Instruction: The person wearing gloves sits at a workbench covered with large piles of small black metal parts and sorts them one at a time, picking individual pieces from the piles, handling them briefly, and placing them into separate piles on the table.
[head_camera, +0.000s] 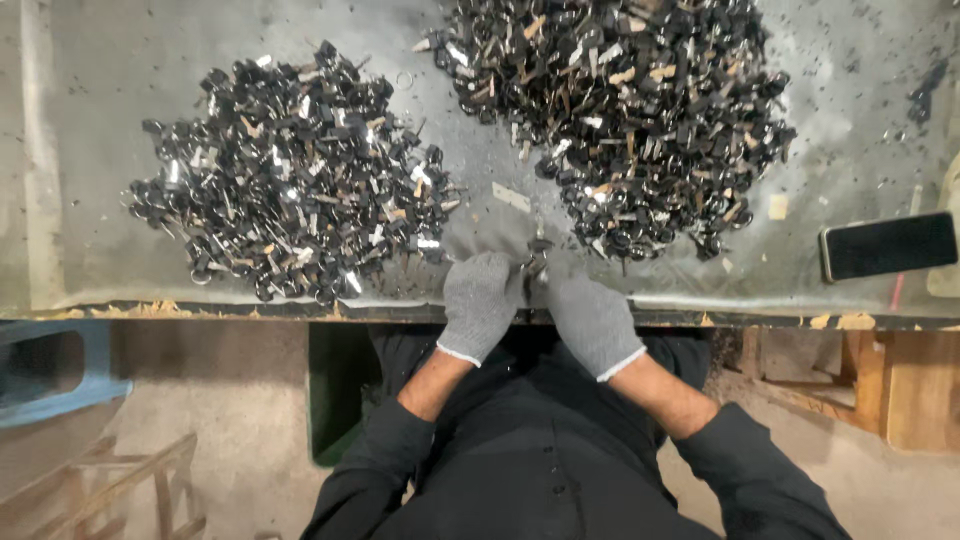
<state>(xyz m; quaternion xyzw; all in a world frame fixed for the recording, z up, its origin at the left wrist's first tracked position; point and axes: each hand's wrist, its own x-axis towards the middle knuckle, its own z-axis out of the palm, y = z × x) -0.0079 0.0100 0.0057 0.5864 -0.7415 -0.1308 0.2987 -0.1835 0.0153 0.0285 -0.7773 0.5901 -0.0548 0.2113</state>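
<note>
Both my hands wear grey knit gloves and meet at the near edge of a grey worktop (90, 120). My left hand (481, 301) and my right hand (590, 318) together pinch a small dark key-like piece (537, 258) with a metal blade pointing away from me. A large heap of black-headed keys (290, 175) lies on the left of the worktop. A second, bigger heap of the same keys (625, 120) lies at the back right, just beyond my right hand.
A dark phone (888, 245) lies at the right edge of the worktop. Loose bits and a small pale tag (511, 197) lie between the heaps. Below the worktop are a blue frame (70, 385) at left and wooden boards (900, 385) at right.
</note>
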